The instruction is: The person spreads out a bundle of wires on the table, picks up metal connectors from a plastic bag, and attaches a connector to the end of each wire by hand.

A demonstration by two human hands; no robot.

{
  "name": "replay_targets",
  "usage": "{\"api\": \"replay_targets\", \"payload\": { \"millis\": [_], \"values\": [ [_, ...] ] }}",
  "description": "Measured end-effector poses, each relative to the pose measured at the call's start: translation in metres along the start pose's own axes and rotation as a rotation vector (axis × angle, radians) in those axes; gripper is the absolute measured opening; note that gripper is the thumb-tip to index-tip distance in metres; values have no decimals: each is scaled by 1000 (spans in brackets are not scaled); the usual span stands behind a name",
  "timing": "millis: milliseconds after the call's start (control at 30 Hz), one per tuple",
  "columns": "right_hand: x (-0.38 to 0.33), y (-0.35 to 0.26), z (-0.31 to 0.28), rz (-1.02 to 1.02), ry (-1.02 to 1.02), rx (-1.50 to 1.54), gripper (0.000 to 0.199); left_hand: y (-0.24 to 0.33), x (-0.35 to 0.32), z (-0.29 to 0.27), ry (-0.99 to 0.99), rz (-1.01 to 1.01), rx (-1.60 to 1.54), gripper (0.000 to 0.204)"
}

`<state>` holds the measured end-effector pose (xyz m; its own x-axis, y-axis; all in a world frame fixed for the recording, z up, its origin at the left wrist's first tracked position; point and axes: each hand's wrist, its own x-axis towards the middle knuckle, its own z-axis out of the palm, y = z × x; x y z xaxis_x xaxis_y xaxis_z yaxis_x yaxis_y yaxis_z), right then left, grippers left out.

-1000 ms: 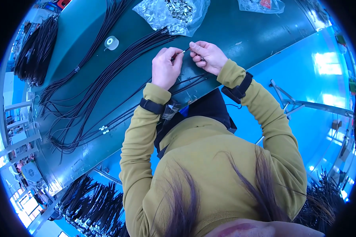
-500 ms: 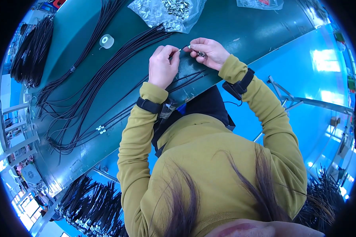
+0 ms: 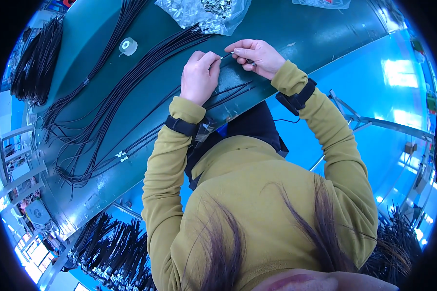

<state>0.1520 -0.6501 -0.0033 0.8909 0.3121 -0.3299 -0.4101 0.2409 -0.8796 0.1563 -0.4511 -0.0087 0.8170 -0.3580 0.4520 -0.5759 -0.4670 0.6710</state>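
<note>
My left hand (image 3: 200, 75) pinches the end of a thin black cable (image 3: 226, 55) over the dark green table (image 3: 296, 29). My right hand (image 3: 255, 57) meets it from the right, fingertips closed on a small metal piece at the cable's tip. Both wrists wear black straps. More black cables (image 3: 131, 87) lie in long bundles across the table to the left of my hands. A clear plastic bag of small metal parts (image 3: 209, 12) rests just beyond my hands.
A small roll of tape (image 3: 127, 46) lies on the table at the left. Another bundle of black cables (image 3: 34, 63) hangs at the far left, and more cables (image 3: 107, 247) hang below the table's near edge. A second bag (image 3: 320, 3) sits at the top edge.
Both hands have stayed together at the cable end, shifting slightly; the left fingers have closed up against the right fingertips.
</note>
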Motion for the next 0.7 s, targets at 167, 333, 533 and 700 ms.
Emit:
{"api": "replay_targets", "payload": {
  "millis": [167,333,533,700],
  "values": [
    [2,2,-4,18,-36,12,23,2,-1,0,-26,5,71,6],
    [2,3,20,-58,39,-153,19,3,-3,6,7,62,55,5],
    [6,8,17,-43,29,-90,14,14,-1,3,46,-79,-63,7],
    [6,11,11,-32,100,-144,16,5,-6,-2,34,-103,107,6]
  ]
}}
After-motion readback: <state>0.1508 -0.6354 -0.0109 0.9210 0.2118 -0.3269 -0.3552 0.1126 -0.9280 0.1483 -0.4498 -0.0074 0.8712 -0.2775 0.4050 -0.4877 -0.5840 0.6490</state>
